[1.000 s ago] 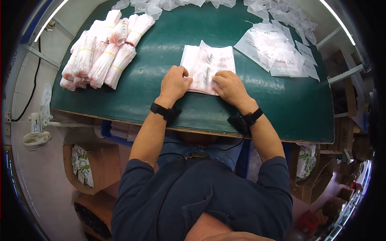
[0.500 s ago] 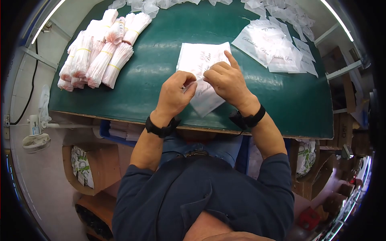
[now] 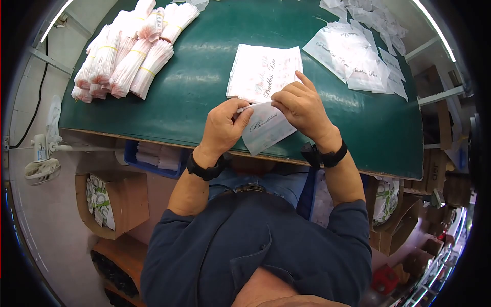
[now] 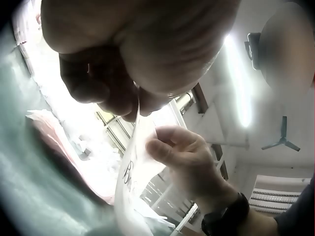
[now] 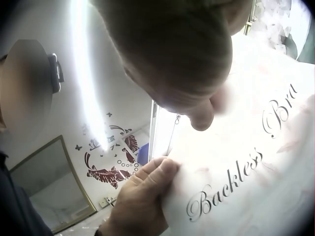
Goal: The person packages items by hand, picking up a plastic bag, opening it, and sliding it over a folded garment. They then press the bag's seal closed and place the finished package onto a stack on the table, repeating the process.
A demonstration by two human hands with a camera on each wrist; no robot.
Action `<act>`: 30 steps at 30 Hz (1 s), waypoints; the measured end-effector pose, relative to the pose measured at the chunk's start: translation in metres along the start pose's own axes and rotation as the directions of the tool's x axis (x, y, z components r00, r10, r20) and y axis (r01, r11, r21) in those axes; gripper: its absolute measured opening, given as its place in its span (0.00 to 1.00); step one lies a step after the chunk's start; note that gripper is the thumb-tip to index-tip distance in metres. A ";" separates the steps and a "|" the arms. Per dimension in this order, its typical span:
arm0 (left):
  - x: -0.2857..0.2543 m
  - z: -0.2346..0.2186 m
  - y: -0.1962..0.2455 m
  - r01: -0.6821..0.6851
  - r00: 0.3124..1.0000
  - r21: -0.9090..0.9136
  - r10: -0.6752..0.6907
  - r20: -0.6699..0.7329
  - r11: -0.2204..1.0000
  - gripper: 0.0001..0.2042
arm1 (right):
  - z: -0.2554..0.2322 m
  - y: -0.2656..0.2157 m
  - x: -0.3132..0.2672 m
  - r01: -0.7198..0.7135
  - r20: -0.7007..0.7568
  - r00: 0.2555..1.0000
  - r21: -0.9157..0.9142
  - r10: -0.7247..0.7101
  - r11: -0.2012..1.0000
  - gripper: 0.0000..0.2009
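Observation:
Held between both hands is a thin translucent bag (image 3: 266, 130) printed "Backless Bra", hanging toward the table's front edge. My left hand (image 3: 223, 125) pinches its upper left corner between thumb and fingers. At the upper right edge my right hand (image 3: 302, 108) pinches it, index finger sticking out. Just beyond the hands lies a stack of similar white and pink printed bags (image 3: 255, 69) on the green table (image 3: 204, 87). Seen close in the right wrist view, the bag (image 5: 231, 191) shows its black script lettering; in the left wrist view the bag (image 4: 130, 182) appears edge-on.
Rolled bundles (image 3: 120, 61) with yellow bands are piled at the table's left. Loose printed bags (image 3: 353, 61) spread at the right, with crumpled clear plastic (image 3: 376, 23) behind. A blue bin (image 3: 153, 156) and cardboard boxes (image 3: 125, 202) stand below the front edge.
Both hands were down on the stack; they have come nearer the body, lifting one bag off it. The bag now hangs stretched between them, and the right index finger has straightened.

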State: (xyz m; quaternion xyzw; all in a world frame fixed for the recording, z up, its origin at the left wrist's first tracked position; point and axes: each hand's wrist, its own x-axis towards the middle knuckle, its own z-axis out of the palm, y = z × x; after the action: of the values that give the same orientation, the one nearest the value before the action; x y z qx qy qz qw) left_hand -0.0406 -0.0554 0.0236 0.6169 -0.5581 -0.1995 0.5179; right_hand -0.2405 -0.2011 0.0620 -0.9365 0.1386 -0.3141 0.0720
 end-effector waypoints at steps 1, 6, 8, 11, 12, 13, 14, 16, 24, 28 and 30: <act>0.001 0.001 0.000 -0.017 1.000 -0.007 0.017 -0.010 1.000 0.08 | 0.000 -0.002 0.002 -0.017 -0.036 0.999 -0.022 0.016 1.000 0.11; -0.002 0.004 0.007 -0.021 0.999 -0.039 0.020 -0.034 0.999 0.08 | 0.007 -0.031 0.005 0.088 -0.150 0.985 0.013 -0.085 0.996 0.13; -0.002 0.005 0.009 -0.010 0.999 -0.046 0.008 -0.036 0.999 0.07 | 0.019 -0.032 -0.001 0.099 -0.150 0.984 0.029 -0.094 0.995 0.14; -0.006 0.005 0.007 0.008 0.999 -0.042 -0.009 -0.031 0.999 0.07 | 0.030 -0.031 -0.004 0.086 -0.151 0.986 0.072 -0.074 0.994 0.14; -0.007 0.007 0.005 0.009 0.999 -0.044 -0.010 -0.030 0.999 0.07 | 0.031 -0.031 -0.006 0.060 -0.151 0.988 0.099 -0.045 0.993 0.14; -0.009 0.009 0.003 0.000 1.000 -0.034 -0.001 -0.027 0.999 0.07 | 0.033 -0.030 -0.008 0.033 -0.150 0.989 0.126 -0.014 0.991 0.14; -0.010 0.010 0.001 -0.009 1.000 -0.024 0.008 -0.023 1.000 0.07 | 0.034 -0.030 -0.010 0.032 -0.149 0.989 0.125 -0.013 0.992 0.14; -0.010 0.012 0.000 -0.020 1.000 -0.013 0.020 -0.019 1.000 0.07 | 0.036 -0.031 -0.014 -0.041 -0.108 0.992 0.186 0.062 0.982 0.12; -0.015 0.013 -0.004 -0.055 0.998 -0.024 0.055 -0.017 0.998 0.07 | 0.028 -0.029 -0.016 -0.054 0.033 0.998 0.179 0.048 0.982 0.10; -0.024 -0.014 -0.009 0.099 0.995 -0.055 -0.100 -0.013 0.994 0.07 | -0.008 0.011 -0.020 0.037 0.076 0.997 -0.163 -0.025 0.986 0.10; -0.023 -0.020 -0.002 0.134 0.991 -0.072 -0.135 -0.012 0.988 0.08 | -0.021 0.016 -0.015 0.042 0.156 0.988 -0.136 -0.020 0.990 0.10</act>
State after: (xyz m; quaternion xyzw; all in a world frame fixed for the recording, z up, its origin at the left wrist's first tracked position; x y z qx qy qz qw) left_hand -0.0301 -0.0270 0.0220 0.6360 -0.5033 -0.2486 0.5295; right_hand -0.2684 -0.2127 0.0662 -0.9627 0.1396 -0.2313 0.0122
